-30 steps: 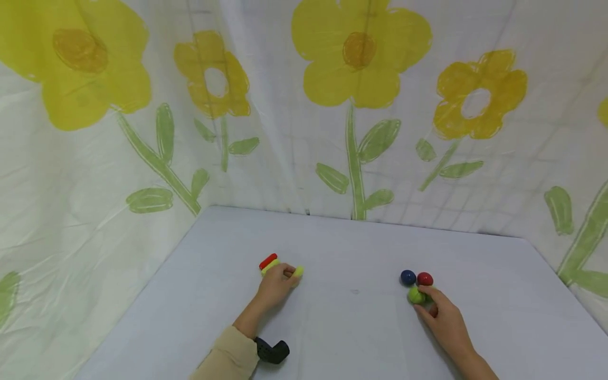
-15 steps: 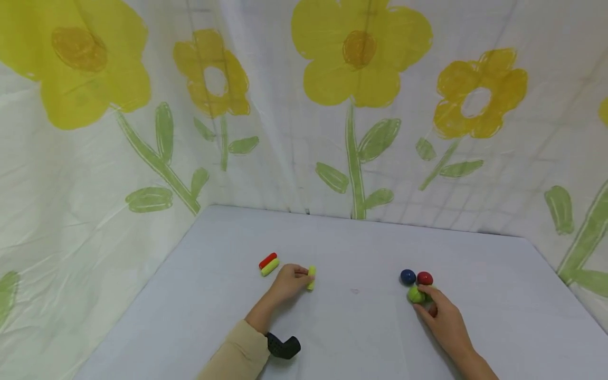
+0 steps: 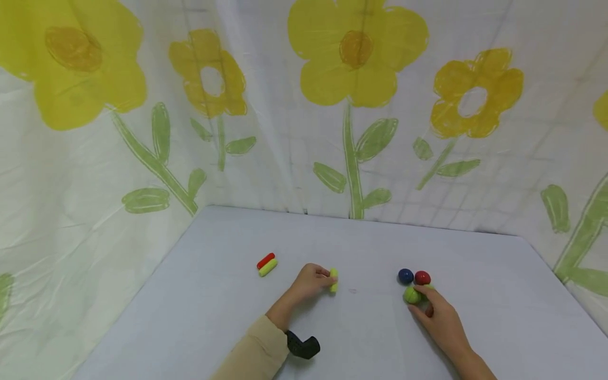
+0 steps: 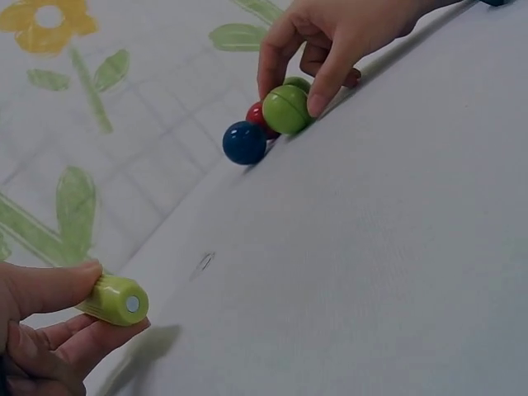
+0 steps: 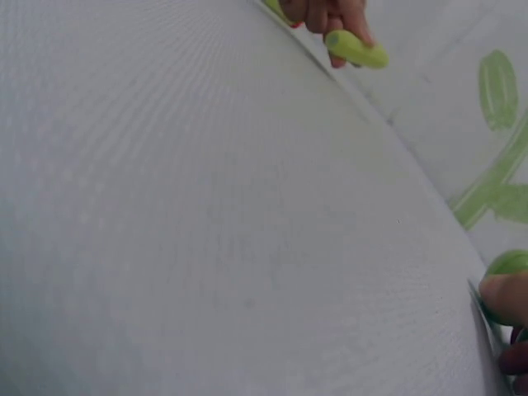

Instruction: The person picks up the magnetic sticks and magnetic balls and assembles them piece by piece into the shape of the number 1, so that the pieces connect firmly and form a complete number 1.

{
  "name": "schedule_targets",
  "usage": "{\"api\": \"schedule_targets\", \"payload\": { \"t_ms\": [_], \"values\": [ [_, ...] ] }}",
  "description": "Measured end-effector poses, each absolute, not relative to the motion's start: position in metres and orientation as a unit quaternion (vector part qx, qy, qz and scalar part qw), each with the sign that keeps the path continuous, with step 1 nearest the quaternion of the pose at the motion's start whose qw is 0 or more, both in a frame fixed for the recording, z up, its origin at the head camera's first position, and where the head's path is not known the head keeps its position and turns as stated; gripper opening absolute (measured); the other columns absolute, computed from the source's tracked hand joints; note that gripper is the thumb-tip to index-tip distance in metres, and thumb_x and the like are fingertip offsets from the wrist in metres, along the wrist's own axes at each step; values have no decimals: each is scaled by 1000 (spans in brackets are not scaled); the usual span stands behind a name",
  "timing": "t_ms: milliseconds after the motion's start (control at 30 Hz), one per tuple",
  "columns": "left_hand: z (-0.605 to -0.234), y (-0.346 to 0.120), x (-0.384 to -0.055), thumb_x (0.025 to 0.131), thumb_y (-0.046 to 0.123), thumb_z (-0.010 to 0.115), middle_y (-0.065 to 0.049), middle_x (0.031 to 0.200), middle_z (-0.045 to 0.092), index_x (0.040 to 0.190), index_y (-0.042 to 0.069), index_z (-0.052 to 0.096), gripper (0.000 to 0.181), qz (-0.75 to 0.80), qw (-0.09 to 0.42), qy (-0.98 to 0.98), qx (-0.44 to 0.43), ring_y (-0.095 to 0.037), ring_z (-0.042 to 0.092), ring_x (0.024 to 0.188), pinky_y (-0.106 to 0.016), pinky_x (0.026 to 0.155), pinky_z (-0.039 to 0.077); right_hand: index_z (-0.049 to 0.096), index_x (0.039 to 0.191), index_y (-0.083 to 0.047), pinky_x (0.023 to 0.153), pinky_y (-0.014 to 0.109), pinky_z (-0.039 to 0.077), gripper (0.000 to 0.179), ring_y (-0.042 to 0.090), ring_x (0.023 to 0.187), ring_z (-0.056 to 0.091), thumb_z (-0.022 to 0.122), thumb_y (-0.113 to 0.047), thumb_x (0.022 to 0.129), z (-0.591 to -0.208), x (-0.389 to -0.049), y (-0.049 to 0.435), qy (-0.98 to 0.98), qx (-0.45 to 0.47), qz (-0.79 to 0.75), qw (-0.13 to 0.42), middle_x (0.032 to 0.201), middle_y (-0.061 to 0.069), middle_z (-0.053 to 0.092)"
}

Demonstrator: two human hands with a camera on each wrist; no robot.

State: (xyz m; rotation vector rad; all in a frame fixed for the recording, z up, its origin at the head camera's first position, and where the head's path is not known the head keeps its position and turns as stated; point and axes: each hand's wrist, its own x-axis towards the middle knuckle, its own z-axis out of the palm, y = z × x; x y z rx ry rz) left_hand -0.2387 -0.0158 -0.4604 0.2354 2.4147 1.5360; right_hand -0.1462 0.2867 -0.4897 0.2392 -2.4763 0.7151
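Observation:
My left hand (image 3: 309, 282) pinches a yellow-green magnetic stick (image 3: 334, 281) between thumb and fingers, above the table's middle. In the left wrist view that stick (image 4: 115, 299) shows a round silvery disc in its end. Over to the right, my right hand (image 3: 444, 323) holds a green ball (image 3: 411, 295) with thumb and fingertips. A second green ball (image 3: 429, 286) is partly hidden behind the fingers. Just beyond the held ball are a shiny blue ball (image 3: 406, 276) and a red ball (image 3: 422, 277), close together. The right wrist view catches only the right thumb (image 5: 507, 297) against green.
On the left of the white table (image 3: 228, 227), a red stick (image 3: 265, 260) and another yellow-green stick (image 3: 268, 267) lie side by side. A black device (image 3: 303, 346) is worn at my left wrist. Behind the table hangs a white curtain (image 3: 275, 174) with painted yellow flowers.
My left hand has moved right, carrying the yellow-green magnetic stick away from the two sticks on the left. My right hand stays at the green ball.

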Motion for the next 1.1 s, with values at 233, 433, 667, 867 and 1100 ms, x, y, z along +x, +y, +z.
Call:
{"api": "schedule_targets", "payload": {
  "t_ms": [233,433,667,867,1100],
  "values": [
    [-462,6,-235,85,14,76,-12,91,68,97,-10,66,28,537,139,827,90,-17,61,83,-30,71,49,63,111,0,45,21,33,48,-2,55,34,85,2,68,-492,-148,287,-918,96,266,279,68,-9,40],
    [-463,21,-232,84,13,76,-10,88,67,95,-8,66,26,543,139,823,91,-15,59,79,-28,68,47,64,110,1,45,21,33,47,-2,55,34,85,2,69,-493,-148,286,-918,91,265,281,66,-10,40],
    [-465,27,-228,85,13,75,-10,87,68,95,-9,67,26,550,138,819,86,-15,60,80,-29,69,48,64,111,2,45,21,33,47,-2,55,34,85,2,69,-494,-147,286,-920,89,259,279,66,-9,40],
    [-466,27,-225,85,11,75,-10,85,68,93,-8,67,23,563,134,811,82,-14,60,78,-27,67,48,64,111,1,46,21,33,47,-2,55,34,85,1,69,-494,-148,286,-923,84,257,274,67,-9,40],
    [-466,27,-225,86,10,74,-12,87,69,95,-9,66,24,571,138,805,84,-17,63,81,-29,70,50,64,112,2,46,22,33,45,-1,55,34,84,-1,72,-491,-148,284,-927,77,256,262,65,-9,40]
  ]
}}
